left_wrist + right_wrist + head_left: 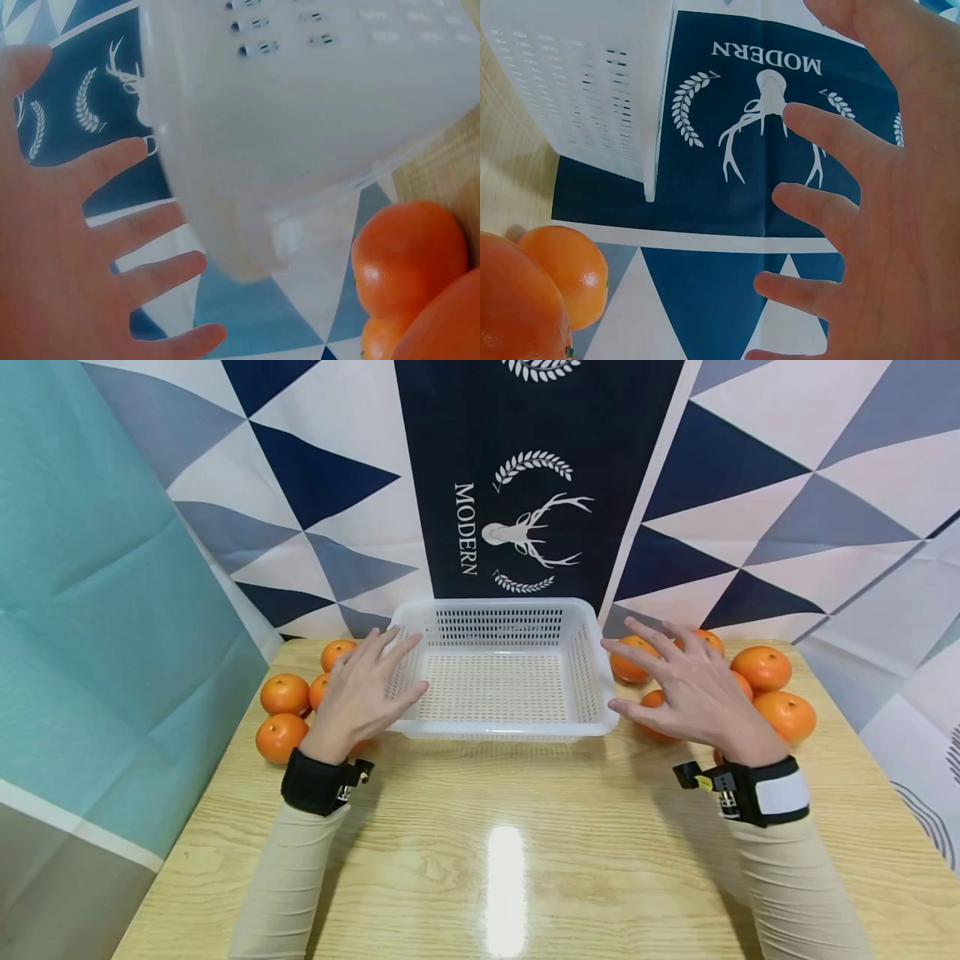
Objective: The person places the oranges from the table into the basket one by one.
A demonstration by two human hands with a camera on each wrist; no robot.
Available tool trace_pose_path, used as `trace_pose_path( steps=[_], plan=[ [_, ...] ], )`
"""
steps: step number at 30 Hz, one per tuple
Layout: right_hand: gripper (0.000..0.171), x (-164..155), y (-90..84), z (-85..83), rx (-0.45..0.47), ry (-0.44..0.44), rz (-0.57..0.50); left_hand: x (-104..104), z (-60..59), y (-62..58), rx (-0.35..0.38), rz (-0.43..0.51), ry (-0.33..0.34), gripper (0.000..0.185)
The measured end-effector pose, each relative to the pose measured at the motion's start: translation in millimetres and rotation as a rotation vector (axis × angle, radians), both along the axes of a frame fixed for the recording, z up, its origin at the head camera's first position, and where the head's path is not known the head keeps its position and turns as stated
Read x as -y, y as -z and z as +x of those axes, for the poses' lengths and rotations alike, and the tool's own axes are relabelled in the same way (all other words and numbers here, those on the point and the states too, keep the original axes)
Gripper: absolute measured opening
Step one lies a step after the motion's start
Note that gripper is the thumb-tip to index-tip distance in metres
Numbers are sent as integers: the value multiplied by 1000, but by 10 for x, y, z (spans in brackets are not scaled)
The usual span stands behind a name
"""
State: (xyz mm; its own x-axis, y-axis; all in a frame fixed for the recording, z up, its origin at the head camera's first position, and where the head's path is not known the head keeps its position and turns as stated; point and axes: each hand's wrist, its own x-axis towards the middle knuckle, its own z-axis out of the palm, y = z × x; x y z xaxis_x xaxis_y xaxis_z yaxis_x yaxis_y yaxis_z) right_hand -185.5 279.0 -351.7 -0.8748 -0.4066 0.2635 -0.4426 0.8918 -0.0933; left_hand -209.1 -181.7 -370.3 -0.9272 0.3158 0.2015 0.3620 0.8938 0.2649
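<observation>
A white perforated plastic basket (495,729) stands on the table, its slotted floor showing in the head view. My left hand (367,689) is at its left end, fingers spread and overlapping the rim in this view. Just past the opposite end, my right hand (693,689) spreads its fingers, with nothing in its grasp. Both wrist views show the fingers extended beside the basket's side (315,127). Several orange tangerines (285,695) lie left of the basket, and more tangerines (784,717) sit on the right; the hands partly hide both groups.
The wooden table (420,860) extends toward me, with a bright light reflection on it. Behind the basket rises a patterned cloth (337,468) with triangles and a deer print. A teal cloth (112,568) hangs at the left side.
</observation>
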Motion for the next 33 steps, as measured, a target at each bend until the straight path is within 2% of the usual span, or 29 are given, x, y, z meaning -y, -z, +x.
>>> trace_pose_path(
  steps=[6, 12, 18, 23, 26, 30, 33],
  plan=[
    [83, -16, -13, 1, -24, -17, -1, 67, 6, -34, -34, 25, -27, 80],
    [83, -9, -27, -2, 6, -4, 15, 78, -35, 24, -16, 86, 12, 77],
    [82, 16, -17, 7, 31, 2, 17, 134, -93, 165, 17, 327, 52, 68],
    [82, 14, -5, 18, 35, 1, 12, 193, -172, 294, 48, 538, 73, 85],
    [82, 12, -3, 23, 34, 1, 9, 326, -389, 584, 67, 610, 70, 80],
    [82, 9, -9, 28, 33, 3, 9, 524, -763, 1080, 125, 690, 54, 62],
    [83, 6, -18, 28, 32, 1, 7, 527, -808, 1192, 178, 758, 41, 57]
  ],
)
